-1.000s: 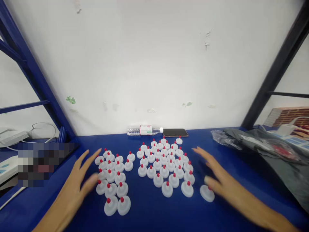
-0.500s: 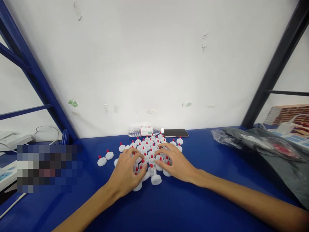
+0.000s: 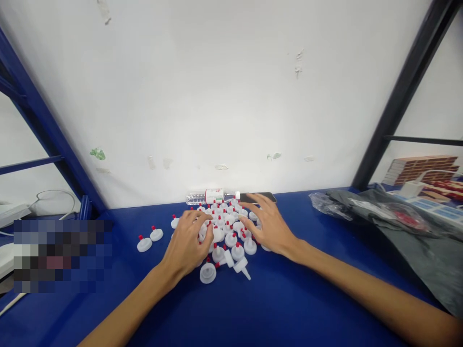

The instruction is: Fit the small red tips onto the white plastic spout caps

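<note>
Many white nozzle caps with red tips lie in a loose pile on the blue tabletop. At the pile's left side, my left hand is bent over the caps, thumb and fingers apart. My right hand hovers over the right side with its fingers spread, holding nothing. At the near edge, a nozzle cap without a visible red tip lies on its side, pointing toward me. Beside it a cap shows its round face. My hands cover some of the caps.
Behind the pile lie a clear bottle and a dark phone, against the white wall. Two caps sit apart at left. Grey plastic bags and a power strip are at right. A blue shelf post stands left.
My right hand has lifted and spread its fingers. Caps at the near edge have been shifted, and some have tipped over. The view has swung slightly right.
</note>
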`<state>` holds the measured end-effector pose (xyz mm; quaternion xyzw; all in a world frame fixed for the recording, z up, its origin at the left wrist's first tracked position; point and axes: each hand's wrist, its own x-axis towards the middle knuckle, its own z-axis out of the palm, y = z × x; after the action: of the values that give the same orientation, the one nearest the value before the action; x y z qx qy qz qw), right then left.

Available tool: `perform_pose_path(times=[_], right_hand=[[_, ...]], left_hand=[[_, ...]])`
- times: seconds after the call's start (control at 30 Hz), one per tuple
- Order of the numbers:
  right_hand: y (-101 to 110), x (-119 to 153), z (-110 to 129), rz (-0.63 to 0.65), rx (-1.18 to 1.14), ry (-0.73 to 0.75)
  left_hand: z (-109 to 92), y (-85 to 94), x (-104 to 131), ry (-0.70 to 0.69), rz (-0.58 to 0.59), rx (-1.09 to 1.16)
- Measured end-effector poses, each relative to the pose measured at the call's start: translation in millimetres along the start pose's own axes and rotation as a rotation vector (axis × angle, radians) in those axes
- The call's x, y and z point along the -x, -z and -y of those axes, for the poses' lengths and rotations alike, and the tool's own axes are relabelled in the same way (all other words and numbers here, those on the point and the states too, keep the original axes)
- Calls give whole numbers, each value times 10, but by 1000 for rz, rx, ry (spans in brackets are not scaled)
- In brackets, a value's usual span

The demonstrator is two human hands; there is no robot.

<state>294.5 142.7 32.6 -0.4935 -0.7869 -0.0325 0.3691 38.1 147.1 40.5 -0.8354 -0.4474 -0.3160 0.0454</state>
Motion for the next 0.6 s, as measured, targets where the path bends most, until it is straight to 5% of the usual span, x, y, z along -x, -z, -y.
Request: perform_pose_path(times=[0.2,0.6], right_hand=[[-49,-16,-215,258,-56,-220],[-126,-25,-24,73,-313,-52]], left_hand=[[63,-76,101,7,49,8],[-64,-209,21,-19,-14,121]])
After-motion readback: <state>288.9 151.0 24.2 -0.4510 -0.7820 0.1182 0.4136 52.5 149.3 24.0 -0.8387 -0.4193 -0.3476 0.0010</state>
